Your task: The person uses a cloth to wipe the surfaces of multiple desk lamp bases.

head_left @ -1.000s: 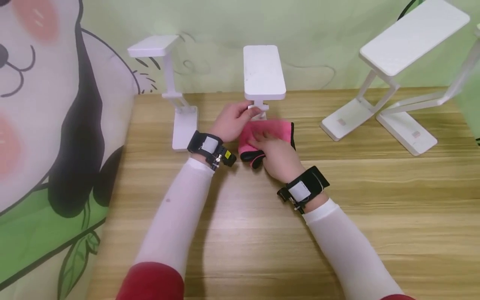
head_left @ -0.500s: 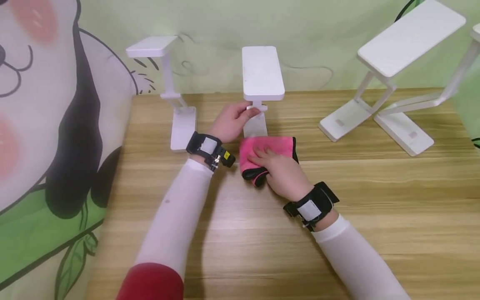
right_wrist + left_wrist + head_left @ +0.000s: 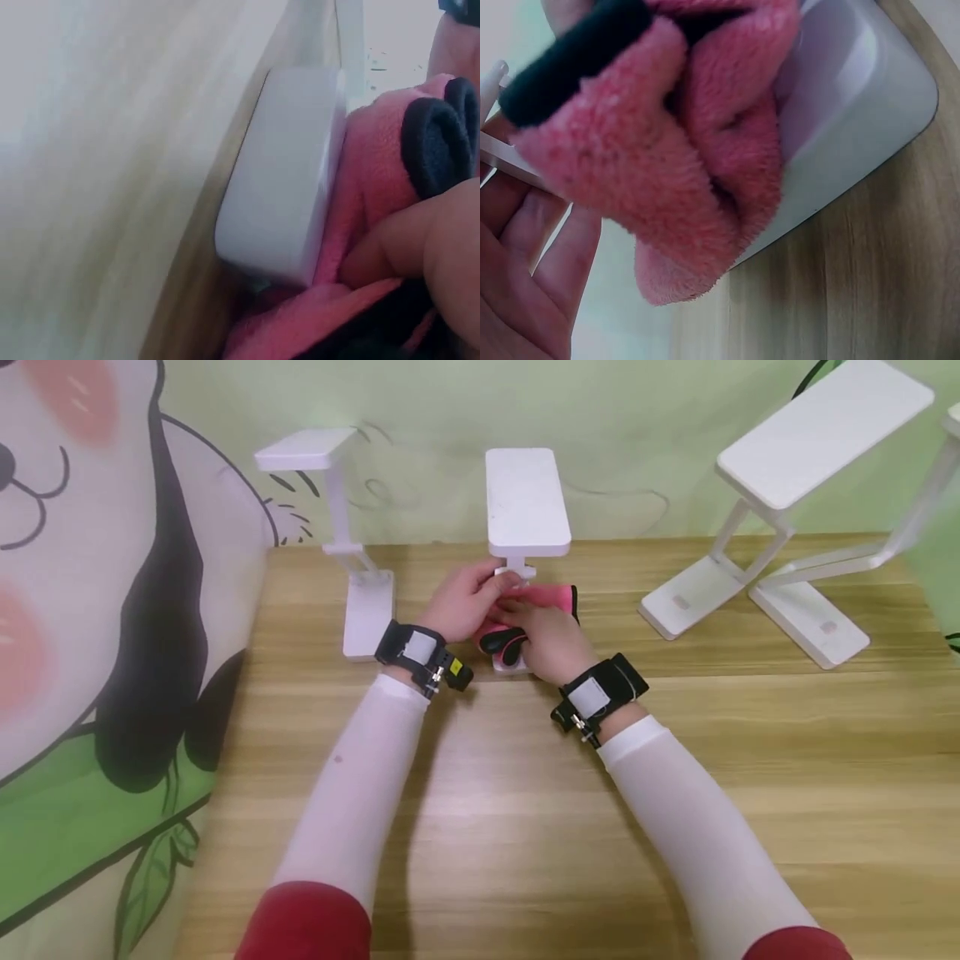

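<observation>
A white folding desk lamp [image 3: 527,502] stands at the back middle of the table in the head view. My left hand [image 3: 461,603] grips its stem just below the lamp head. My right hand [image 3: 555,643] holds a folded pink cloth [image 3: 561,597] with black edging against the lamp's lower part. In the left wrist view the fluffy cloth [image 3: 622,165] drapes over the white base [image 3: 862,135], beside my left fingers [image 3: 551,247]. From the right wrist, the base [image 3: 281,172] shows flat on the table, and my thumb presses into the cloth [image 3: 379,150].
Another white lamp [image 3: 369,614] stands to the left, close to my left wrist. Two more lamps, one with a large raised head [image 3: 828,435] and one with its base [image 3: 813,622] angled, stand on the right. A green wall with a panda picture [image 3: 142,610] borders the wooden table [image 3: 525,827].
My right hand drew the cloth toward the front edge, uncovering part of the base, then pushed it back up toward the stem. My left hand has stayed on the lamp's stem.
</observation>
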The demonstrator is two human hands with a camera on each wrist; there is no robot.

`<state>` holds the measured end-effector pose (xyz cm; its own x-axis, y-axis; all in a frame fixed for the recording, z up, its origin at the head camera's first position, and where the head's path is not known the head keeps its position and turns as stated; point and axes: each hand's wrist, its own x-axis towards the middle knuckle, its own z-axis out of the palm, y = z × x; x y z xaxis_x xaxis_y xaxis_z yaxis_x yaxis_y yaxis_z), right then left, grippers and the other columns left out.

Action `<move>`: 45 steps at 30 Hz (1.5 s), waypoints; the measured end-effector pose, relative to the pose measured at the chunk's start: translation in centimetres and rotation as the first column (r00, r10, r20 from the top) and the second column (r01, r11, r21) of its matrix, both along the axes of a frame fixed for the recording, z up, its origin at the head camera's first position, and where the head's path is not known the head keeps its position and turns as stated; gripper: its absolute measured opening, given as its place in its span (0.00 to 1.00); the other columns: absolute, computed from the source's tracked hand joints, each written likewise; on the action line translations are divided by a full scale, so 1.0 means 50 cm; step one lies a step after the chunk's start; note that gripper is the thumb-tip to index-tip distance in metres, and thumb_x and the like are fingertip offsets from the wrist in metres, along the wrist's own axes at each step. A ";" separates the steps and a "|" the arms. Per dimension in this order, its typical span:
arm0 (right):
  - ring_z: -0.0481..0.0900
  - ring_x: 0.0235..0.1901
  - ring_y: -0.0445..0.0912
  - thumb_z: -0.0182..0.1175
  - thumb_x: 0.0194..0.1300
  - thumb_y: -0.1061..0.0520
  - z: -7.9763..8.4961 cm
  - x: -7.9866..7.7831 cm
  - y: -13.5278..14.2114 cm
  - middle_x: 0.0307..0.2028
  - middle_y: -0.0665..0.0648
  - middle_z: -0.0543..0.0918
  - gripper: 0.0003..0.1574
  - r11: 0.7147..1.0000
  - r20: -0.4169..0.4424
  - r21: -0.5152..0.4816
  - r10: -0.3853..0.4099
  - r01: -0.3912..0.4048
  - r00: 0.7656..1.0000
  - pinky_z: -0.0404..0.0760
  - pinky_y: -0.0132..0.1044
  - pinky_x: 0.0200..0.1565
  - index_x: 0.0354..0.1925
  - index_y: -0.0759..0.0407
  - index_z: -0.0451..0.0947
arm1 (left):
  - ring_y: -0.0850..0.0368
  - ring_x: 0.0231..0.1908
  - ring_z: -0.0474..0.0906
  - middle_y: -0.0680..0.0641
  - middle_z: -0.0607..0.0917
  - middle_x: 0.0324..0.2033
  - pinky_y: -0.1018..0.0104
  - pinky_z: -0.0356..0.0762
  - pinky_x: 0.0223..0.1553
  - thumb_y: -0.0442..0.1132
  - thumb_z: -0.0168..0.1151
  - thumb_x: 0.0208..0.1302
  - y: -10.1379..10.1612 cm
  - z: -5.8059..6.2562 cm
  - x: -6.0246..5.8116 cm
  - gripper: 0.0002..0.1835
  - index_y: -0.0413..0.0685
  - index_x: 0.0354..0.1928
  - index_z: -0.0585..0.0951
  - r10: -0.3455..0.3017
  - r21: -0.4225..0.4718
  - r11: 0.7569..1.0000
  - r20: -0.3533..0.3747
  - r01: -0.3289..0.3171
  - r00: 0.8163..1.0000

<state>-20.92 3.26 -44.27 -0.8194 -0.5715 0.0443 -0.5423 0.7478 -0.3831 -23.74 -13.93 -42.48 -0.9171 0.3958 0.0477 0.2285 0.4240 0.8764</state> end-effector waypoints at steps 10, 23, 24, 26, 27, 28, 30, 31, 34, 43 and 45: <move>0.64 0.66 0.51 0.52 0.64 0.69 0.007 0.113 0.034 0.66 0.58 0.72 0.35 0.999 0.075 0.035 0.015 -0.018 0.997 0.69 0.51 0.64 0.67 0.47 0.72 | 0.54 0.28 0.66 0.44 0.74 0.28 0.64 0.64 0.29 0.56 0.49 0.76 -0.001 -0.002 0.003 0.19 0.54 0.53 0.81 0.037 -0.099 0.994 -0.051 -0.042 0.998; 0.68 0.64 0.47 0.51 0.63 0.73 0.030 0.163 0.093 0.64 0.54 0.75 0.37 0.992 0.127 -0.116 0.053 -0.038 0.990 0.71 0.51 0.63 0.66 0.48 0.74 | 0.56 0.32 0.70 0.44 0.79 0.34 0.63 0.67 0.33 0.58 0.47 0.76 0.009 -0.002 -0.001 0.22 0.49 0.51 0.81 0.027 -0.111 0.993 -0.096 -0.037 0.995; 0.68 0.63 0.47 0.51 0.63 0.72 0.039 0.164 0.097 0.63 0.53 0.76 0.36 0.990 0.117 -0.136 0.043 -0.027 0.992 0.71 0.51 0.63 0.65 0.48 0.74 | 0.57 0.34 0.71 0.44 0.79 0.35 0.63 0.69 0.34 0.58 0.47 0.76 0.010 -0.003 -0.001 0.22 0.50 0.52 0.80 0.028 -0.110 0.993 -0.097 -0.038 0.995; 0.69 0.63 0.47 0.52 0.64 0.72 0.058 0.167 0.104 0.62 0.53 0.77 0.35 0.984 0.096 -0.178 0.021 -0.003 0.995 0.71 0.52 0.62 0.65 0.48 0.75 | 0.58 0.38 0.73 0.45 0.81 0.40 0.62 0.72 0.39 0.57 0.47 0.77 0.008 -0.004 0.000 0.21 0.51 0.53 0.80 0.036 -0.115 0.992 -0.101 -0.048 0.994; 0.68 0.63 0.47 0.52 0.63 0.72 0.067 0.167 0.107 0.63 0.53 0.76 0.35 0.982 0.079 -0.189 0.010 0.005 0.997 0.71 0.53 0.62 0.65 0.48 0.75 | 0.58 0.40 0.73 0.46 0.82 0.42 0.61 0.73 0.42 0.55 0.47 0.77 0.005 -0.003 0.001 0.20 0.52 0.54 0.80 0.043 -0.120 0.991 -0.102 -0.055 0.994; 0.68 0.63 0.48 0.51 0.63 0.73 0.076 0.169 0.111 0.63 0.53 0.76 0.36 0.981 0.061 -0.193 -0.001 0.013 0.998 0.71 0.53 0.62 0.65 0.48 0.75 | 0.57 0.41 0.74 0.45 0.82 0.42 0.59 0.73 0.43 0.54 0.47 0.78 0.003 -0.002 0.001 0.18 0.51 0.53 0.79 0.045 -0.129 0.990 -0.111 -0.059 0.993; 0.68 0.64 0.49 0.51 0.62 0.73 0.091 0.171 0.117 0.64 0.54 0.74 0.38 0.980 0.040 -0.199 -0.021 0.029 0.999 0.70 0.54 0.62 0.65 0.47 0.75 | 0.56 0.42 0.74 0.44 0.82 0.43 0.58 0.74 0.45 0.50 0.47 0.78 -0.005 0.000 0.001 0.16 0.50 0.53 0.78 0.052 -0.152 0.986 -0.125 -0.071 0.991; 0.67 0.64 0.50 0.51 0.61 0.74 0.096 0.173 0.120 0.65 0.55 0.74 0.38 0.979 0.037 -0.201 -0.028 0.035 0.999 0.70 0.55 0.62 0.65 0.47 0.75 | 0.56 0.43 0.74 0.45 0.82 0.44 0.57 0.74 0.47 0.49 0.46 0.79 -0.008 0.000 0.000 0.16 0.50 0.53 0.78 0.057 -0.168 0.983 -0.129 -0.078 0.990; 0.68 0.64 0.51 0.50 0.60 0.75 0.104 0.180 0.132 0.65 0.54 0.74 0.40 0.980 0.035 -0.189 -0.055 0.060 0.998 0.70 0.56 0.62 0.65 0.46 0.75 | 0.54 0.47 0.76 0.45 0.84 0.46 0.56 0.74 0.52 0.46 0.44 0.80 -0.021 0.006 0.000 0.15 0.49 0.55 0.76 0.079 -0.201 0.974 -0.120 -0.102 0.990; 0.69 0.63 0.52 0.48 0.58 0.75 0.103 0.192 0.146 0.64 0.54 0.74 0.41 0.981 0.025 -0.177 -0.077 0.081 0.997 0.72 0.56 0.61 0.64 0.45 0.76 | 0.51 0.52 0.75 0.45 0.83 0.51 0.54 0.72 0.55 0.42 0.43 0.80 -0.099 0.012 -0.007 0.12 0.46 0.54 0.72 0.185 -0.202 0.958 -0.106 -0.203 0.977; 0.69 0.63 0.52 0.49 0.59 0.75 0.101 0.194 0.148 0.64 0.54 0.74 0.41 0.981 0.029 -0.177 -0.082 0.086 0.996 0.71 0.56 0.61 0.64 0.45 0.76 | 0.50 0.50 0.76 0.45 0.83 0.50 0.55 0.73 0.52 0.42 0.43 0.80 -0.115 0.011 -0.009 0.10 0.48 0.52 0.72 0.218 -0.205 0.950 -0.114 -0.237 0.969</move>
<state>-11.23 10.65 -39.20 -0.8658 -0.4856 0.1206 -0.4708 0.7090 -0.5251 -24.18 -19.71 -41.91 -0.9798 0.1870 0.0703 0.1770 0.6500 0.7390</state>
